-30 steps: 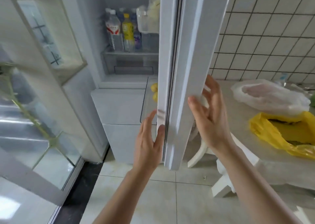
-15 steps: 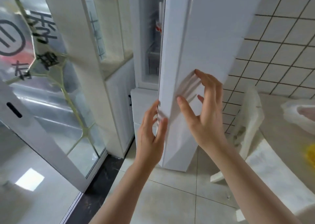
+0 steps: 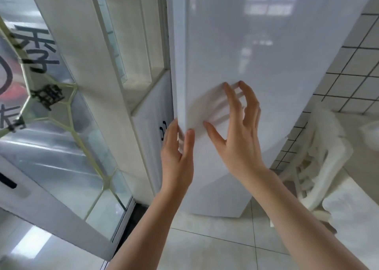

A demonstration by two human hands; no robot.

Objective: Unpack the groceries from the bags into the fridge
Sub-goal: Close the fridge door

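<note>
Head view: fridge door (image 3: 256, 64) has swung nearly shut since a second ago — shelves and bottles no longer visible, so unpacking looks finished. Left hand (image 3: 176, 161) and right hand (image 3: 235, 134) both spread, fingers straight, pushing the door. Glass panel (image 3: 51, 115) shows dark characters — unreadable.

A single head-worn wide-angle camera is looking forward and down, sitting close to the white fridge door (image 3: 256, 64), which is filling the middle of the view; the floor (image 3: 205, 249) is showing below it.
</note>
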